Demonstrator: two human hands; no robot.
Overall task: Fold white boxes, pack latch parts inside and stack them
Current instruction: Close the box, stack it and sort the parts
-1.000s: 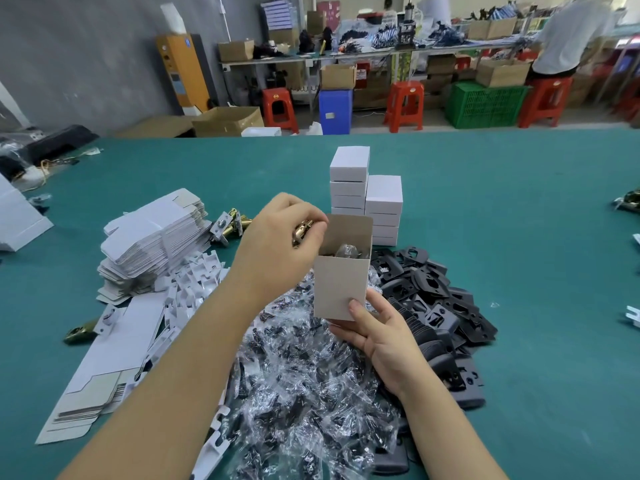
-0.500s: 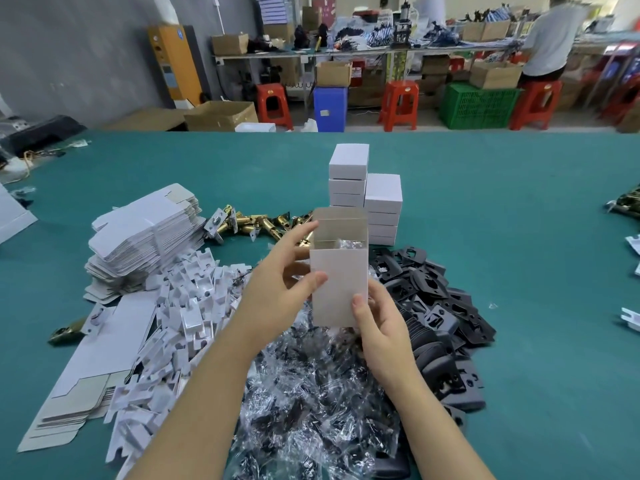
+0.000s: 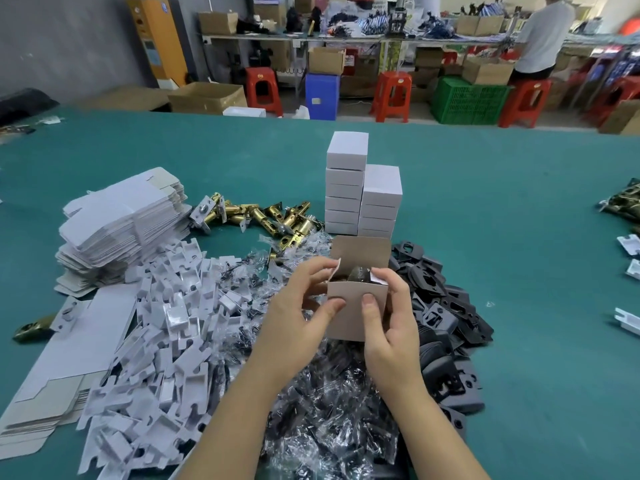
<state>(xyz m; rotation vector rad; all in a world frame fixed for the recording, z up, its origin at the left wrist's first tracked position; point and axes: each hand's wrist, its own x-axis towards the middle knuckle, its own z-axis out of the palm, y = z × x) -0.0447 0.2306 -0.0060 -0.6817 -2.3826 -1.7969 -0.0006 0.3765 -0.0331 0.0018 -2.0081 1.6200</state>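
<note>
Now open box (image 3: 353, 306) upright between both hands, left fingers (image 3: 320, 275) and right fingers (image 3: 391, 278) pinching its side flaps.

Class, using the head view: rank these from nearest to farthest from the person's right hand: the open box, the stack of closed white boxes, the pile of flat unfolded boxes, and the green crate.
1. open box, in the right hand itself.
2. stack of closed white boxes, just behind.
3. pile of flat unfolded boxes, far left on the table.
4. green crate, on the floor beyond the table.

Latch dropped in; my left hand (image 3: 304, 306) now joins right hand (image 3: 388, 317), pinching the box (image 3: 353, 306) side flaps inward.
</note>
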